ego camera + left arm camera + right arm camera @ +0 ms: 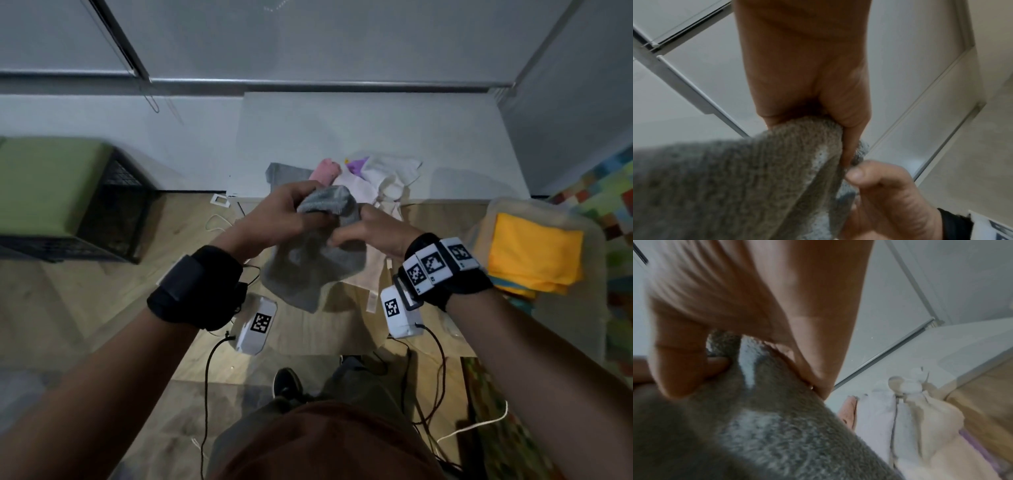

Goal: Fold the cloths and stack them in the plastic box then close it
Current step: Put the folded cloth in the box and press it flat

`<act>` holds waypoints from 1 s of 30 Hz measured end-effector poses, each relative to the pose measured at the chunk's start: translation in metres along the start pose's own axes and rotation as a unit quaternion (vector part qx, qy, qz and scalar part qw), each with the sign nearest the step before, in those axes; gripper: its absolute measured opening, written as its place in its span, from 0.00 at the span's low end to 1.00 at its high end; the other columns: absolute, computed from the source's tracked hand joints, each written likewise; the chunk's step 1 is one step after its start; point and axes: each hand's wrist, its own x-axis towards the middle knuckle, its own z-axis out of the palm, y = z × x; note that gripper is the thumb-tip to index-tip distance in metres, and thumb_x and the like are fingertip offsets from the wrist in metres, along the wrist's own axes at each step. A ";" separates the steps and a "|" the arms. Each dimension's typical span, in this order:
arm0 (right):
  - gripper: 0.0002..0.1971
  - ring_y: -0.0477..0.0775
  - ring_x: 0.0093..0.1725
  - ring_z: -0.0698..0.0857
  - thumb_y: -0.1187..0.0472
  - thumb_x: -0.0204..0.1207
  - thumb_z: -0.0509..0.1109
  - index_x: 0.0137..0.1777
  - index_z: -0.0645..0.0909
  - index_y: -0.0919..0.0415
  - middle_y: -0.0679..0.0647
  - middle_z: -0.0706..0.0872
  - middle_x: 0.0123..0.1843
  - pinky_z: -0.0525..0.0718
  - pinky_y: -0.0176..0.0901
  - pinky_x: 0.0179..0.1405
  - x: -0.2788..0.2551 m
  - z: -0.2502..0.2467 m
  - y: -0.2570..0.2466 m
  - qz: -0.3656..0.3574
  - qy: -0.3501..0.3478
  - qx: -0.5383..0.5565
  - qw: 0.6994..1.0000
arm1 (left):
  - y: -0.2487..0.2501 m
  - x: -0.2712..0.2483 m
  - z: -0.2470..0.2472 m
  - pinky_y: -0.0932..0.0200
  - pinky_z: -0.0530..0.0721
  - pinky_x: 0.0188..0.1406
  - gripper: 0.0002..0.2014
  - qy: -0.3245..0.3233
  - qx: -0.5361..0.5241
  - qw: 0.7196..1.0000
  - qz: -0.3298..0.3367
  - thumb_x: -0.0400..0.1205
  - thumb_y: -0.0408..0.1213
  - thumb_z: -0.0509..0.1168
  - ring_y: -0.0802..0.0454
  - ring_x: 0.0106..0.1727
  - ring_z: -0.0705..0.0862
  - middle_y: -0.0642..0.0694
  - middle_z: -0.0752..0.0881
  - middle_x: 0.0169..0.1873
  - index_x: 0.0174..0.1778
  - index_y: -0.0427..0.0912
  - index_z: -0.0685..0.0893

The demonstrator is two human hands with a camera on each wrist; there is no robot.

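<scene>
A grey towel cloth [308, 263] hangs in the air in front of me, bunched at its top. My left hand [291, 212] grips the bunched top edge [805, 129]. Close beside it my right hand [363, 229] pinches the same cloth [760, 426] with thumb and fingers. A pile of pink, purple, white and cream cloths [370, 178] lies on the white table [376, 130] behind the hands, also seen in the right wrist view [910, 418]. The clear plastic box [582, 308] sits at my right, with a folded yellow cloth [534, 253] inside.
A green-topped black crate [68, 195] stands at the left on the wooden floor [85, 308]. Cables [209, 394] trail down from the wrist cameras over my legs. A colourful patterned mat [603, 192] lies at the far right by the box.
</scene>
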 end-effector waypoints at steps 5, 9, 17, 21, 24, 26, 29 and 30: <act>0.23 0.51 0.58 0.88 0.72 0.68 0.77 0.64 0.84 0.63 0.57 0.90 0.56 0.84 0.43 0.61 0.008 0.002 0.005 -0.058 0.060 0.017 0.996 | -0.003 0.009 -0.001 0.59 0.82 0.42 0.09 0.020 0.143 0.988 0.062 0.75 0.36 0.75 0.57 0.41 0.86 0.44 0.89 0.42 0.48 0.41 0.85; 0.14 0.47 0.52 0.87 0.73 0.73 0.74 0.56 0.85 0.59 0.51 0.90 0.50 0.84 0.40 0.57 0.017 -0.001 0.011 -0.064 0.099 -0.010 0.993 | -0.015 0.009 -0.022 0.58 0.78 0.40 0.16 0.003 0.290 0.957 -0.002 0.70 0.54 0.73 0.53 0.40 0.85 0.50 0.88 0.39 0.47 0.48 0.85; 0.12 0.54 0.57 0.87 0.72 0.74 0.73 0.54 0.85 0.58 0.55 0.91 0.53 0.82 0.56 0.67 0.044 0.003 0.036 0.001 0.082 -0.041 0.996 | -0.063 -0.015 -0.045 0.73 0.73 0.27 0.26 0.009 0.306 0.948 -0.090 0.61 0.61 0.60 0.59 0.30 0.79 0.43 0.87 0.31 0.41 0.44 0.87; 0.17 0.56 0.61 0.87 0.71 0.72 0.75 0.58 0.85 0.57 0.57 0.90 0.57 0.82 0.57 0.68 0.054 0.007 0.023 -0.020 0.109 -0.001 0.994 | -0.059 -0.013 -0.051 0.68 0.74 0.31 0.11 0.114 0.251 0.959 -0.060 0.65 0.50 0.67 0.64 0.31 0.79 0.47 0.88 0.31 0.39 0.52 0.88; 0.18 0.57 0.60 0.87 0.69 0.66 0.76 0.58 0.86 0.60 0.59 0.90 0.56 0.83 0.60 0.67 0.058 0.009 0.007 -0.066 0.133 0.021 0.989 | -0.046 -0.013 -0.060 0.53 0.82 0.36 0.06 0.157 0.216 0.963 -0.034 0.68 0.41 0.71 0.58 0.35 0.82 0.44 0.89 0.34 0.40 0.50 0.89; 0.21 0.58 0.60 0.85 0.66 0.61 0.76 0.57 0.85 0.63 0.63 0.88 0.56 0.81 0.61 0.68 0.059 0.010 -0.004 -0.099 0.165 0.016 0.981 | -0.034 -0.016 -0.066 0.50 0.82 0.37 0.08 0.183 0.213 0.960 -0.018 0.68 0.43 0.72 0.56 0.35 0.81 0.41 0.88 0.33 0.42 0.50 0.89; 0.21 0.61 0.63 0.81 0.61 0.55 0.75 0.51 0.84 0.59 0.65 0.83 0.58 0.79 0.60 0.68 0.058 0.009 -0.013 -0.126 0.179 -0.030 0.975 | -0.018 -0.022 -0.069 0.50 0.83 0.37 0.11 0.177 0.217 0.960 0.004 0.66 0.47 0.71 0.55 0.34 0.81 0.44 0.88 0.32 0.43 0.51 0.89; 0.17 0.59 0.59 0.82 0.64 0.57 0.75 0.48 0.84 0.60 0.64 0.83 0.55 0.81 0.56 0.65 0.054 0.009 -0.015 -0.122 0.168 -0.037 0.978 | -0.015 -0.025 -0.067 0.52 0.83 0.37 0.10 0.160 0.218 0.963 0.008 0.66 0.46 0.72 0.55 0.34 0.82 0.45 0.88 0.32 0.43 0.51 0.89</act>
